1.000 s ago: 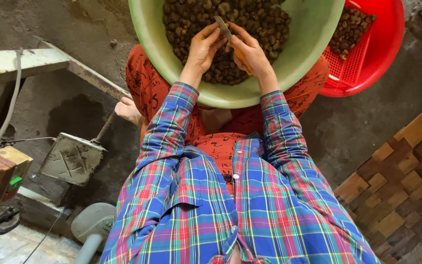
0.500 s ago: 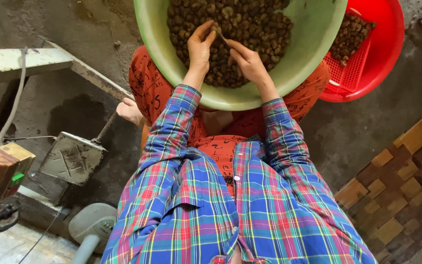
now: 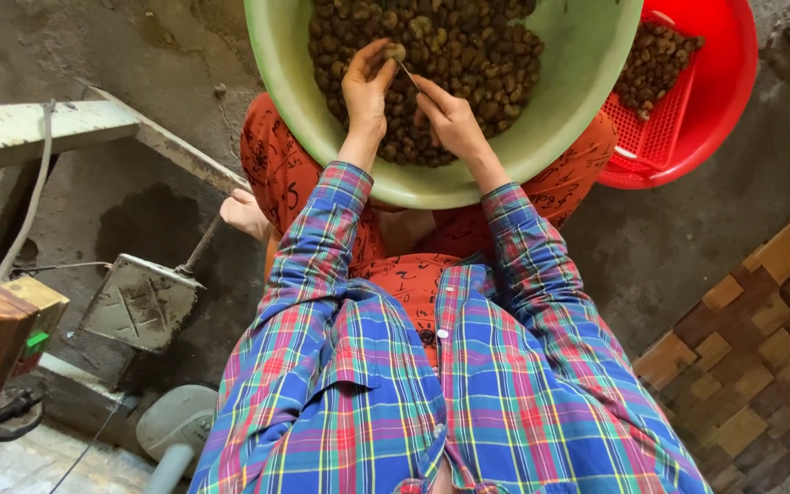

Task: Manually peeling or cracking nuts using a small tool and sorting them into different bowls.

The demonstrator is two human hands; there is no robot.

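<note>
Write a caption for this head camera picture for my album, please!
Left hand holds a brown nut over a green basin while right hand works a small knife.

Soft, even daylight filled the scene, bright without harsh glare. The green basin carried only a mild sheen on its inner wall, and shallow shadow lay beneath it on the concrete floor. Focus was sharp across the plaid shirt. Wide-angle stretching bent the edges, and the corners looked slightly soft.
</note>
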